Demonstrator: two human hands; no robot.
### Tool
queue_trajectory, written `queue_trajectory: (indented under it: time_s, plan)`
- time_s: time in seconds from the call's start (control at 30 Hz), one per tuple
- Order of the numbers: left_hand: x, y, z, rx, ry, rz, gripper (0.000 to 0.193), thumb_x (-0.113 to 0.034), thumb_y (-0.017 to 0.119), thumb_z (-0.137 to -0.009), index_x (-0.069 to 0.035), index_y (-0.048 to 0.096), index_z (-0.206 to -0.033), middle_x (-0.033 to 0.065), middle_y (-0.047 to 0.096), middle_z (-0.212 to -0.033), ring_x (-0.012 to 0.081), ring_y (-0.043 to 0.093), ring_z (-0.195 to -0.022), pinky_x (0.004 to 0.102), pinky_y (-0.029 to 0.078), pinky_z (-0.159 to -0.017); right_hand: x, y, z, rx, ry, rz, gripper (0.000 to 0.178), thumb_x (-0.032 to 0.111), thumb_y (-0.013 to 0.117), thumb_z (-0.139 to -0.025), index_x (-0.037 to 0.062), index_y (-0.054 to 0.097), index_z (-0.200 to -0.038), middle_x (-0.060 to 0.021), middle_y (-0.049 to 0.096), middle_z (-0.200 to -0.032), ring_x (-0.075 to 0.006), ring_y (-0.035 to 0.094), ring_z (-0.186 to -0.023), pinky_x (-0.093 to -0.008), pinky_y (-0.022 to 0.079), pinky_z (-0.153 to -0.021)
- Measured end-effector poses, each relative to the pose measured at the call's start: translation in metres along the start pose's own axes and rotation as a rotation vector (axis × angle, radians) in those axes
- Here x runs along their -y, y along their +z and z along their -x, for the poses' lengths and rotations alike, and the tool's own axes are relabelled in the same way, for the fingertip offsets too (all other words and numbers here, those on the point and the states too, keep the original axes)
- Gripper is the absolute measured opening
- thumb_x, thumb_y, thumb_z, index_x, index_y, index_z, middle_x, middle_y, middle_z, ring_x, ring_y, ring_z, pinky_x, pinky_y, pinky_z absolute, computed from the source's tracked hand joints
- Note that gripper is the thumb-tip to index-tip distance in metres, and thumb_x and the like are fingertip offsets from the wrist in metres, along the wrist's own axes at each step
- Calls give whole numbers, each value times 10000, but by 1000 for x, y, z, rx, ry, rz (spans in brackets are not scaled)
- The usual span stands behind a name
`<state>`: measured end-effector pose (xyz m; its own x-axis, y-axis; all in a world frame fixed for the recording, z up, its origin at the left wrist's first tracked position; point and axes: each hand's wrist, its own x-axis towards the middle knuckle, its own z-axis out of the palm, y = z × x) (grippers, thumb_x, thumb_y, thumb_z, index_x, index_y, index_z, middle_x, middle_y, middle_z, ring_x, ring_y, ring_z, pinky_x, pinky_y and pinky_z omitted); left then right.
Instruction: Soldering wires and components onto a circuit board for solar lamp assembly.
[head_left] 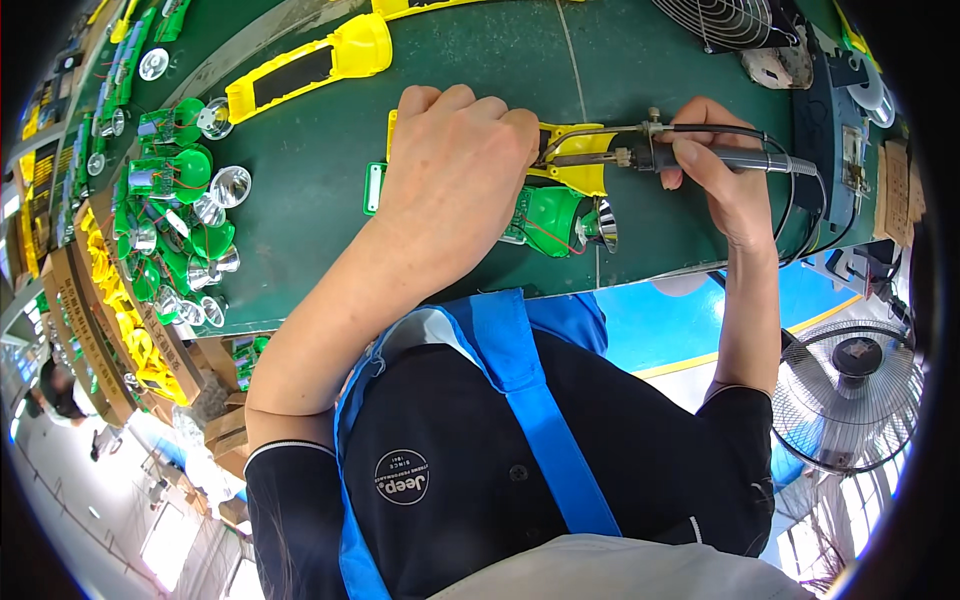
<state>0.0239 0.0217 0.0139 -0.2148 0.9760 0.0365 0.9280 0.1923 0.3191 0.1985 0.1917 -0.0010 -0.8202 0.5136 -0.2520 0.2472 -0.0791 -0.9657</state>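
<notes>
My right hand is closed around the handle of a soldering iron, which has a thin feed tube clamped along it. The iron's tip points left over a yellow plastic housing lying on the green table. Curled over that housing, my left hand grips it beside the tip; its fingertips are hidden, and so is the point where the tip ends. Just below the housing lies a green plastic lamp part with red wires and a silver reflector cup. A circuit board runs partly under my left wrist.
Several green lamp parts with reflectors are heaped at the left. Another yellow housing lies at the back. A wire fan guard and a dark device stand at the back right. A standing fan is beside me.
</notes>
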Motion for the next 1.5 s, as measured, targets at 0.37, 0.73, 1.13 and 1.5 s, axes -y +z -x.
queue_trajectory:
  time_s: [0.37, 0.73, 1.13, 1.5]
  plan:
    - [-1, 2, 0, 2, 6, -56, 67, -111, 592, -786, -86, 590, -724, 39, 575, -701, 232, 533, -746, 364, 374, -773, -2, 0, 2, -17, 26, 14, 197, 153, 619, -792, -23, 537, -826, -69, 570, -642, -96, 530, -559, -214, 421, -541]
    - [-1, 3, 1, -4, 6, -86, 61, -107, 582, -790, -92, 589, -732, 33, 579, -712, 227, 538, -753, 371, 373, -793, -19, -7, 21, -135, -117, -137, 290, 248, 569, -847, -33, 525, -905, -89, 551, -707, -129, 523, -628, -237, 407, -609]
    - [-1, 7, 2, -30, 13, -82, 96, -116, 549, -808, -84, 604, -736, 49, 584, -719, 237, 549, -766, 381, 370, -789, -24, 0, 32, -245, -241, -329, 277, 229, 473, -909, -37, 489, -985, -114, 541, -758, -148, 475, -680, -269, 389, -704]
    - [-2, 15, 16, -105, 5, -110, 44, -106, 576, -788, -90, 615, -779, 49, 585, -780, 234, 548, -779, 385, 370, -781, -24, 10, 41, -302, -312, -349, 275, 246, 456, -923, -17, 490, -995, -122, 562, -771, -150, 495, -703, -337, 383, -846]
